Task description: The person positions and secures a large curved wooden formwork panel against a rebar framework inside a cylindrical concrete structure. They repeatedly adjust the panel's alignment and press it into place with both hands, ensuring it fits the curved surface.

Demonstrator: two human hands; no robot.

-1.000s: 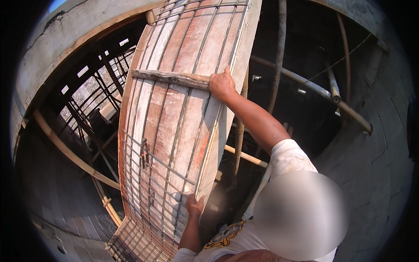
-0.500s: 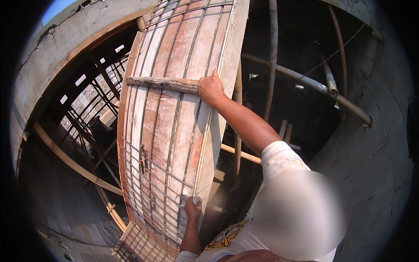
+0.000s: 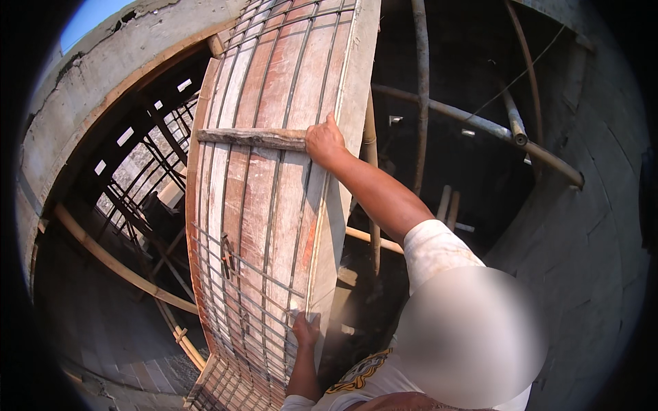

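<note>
My right hand [image 3: 325, 142] is closed round the right end of a rough wooden stick [image 3: 253, 138]. The stick lies crosswise over long steel bars on a curved wooden formwork panel [image 3: 264, 178]. Nearer to me, my left hand [image 3: 306, 331] is at the panel's right edge, its fingers closed at the end of a thin steel cross bar [image 3: 264, 268]; its grip is partly hidden. A dark pincer-like tool with a bit of orange [image 3: 227, 257] hangs on the bars left of that hand.
A concrete beam [image 3: 89, 75] curves along the left, with bamboo poles [image 3: 116, 257] below it. Right of the panel is a dark drop crossed by round poles [image 3: 473, 122]. A block wall [image 3: 582, 253] stands at the right. A blurred patch [image 3: 473, 335] covers the lower right.
The view has shifted slightly, so the panel's far part sits further left. Both hands stay at the same spots, and the stick remains under my right hand.
</note>
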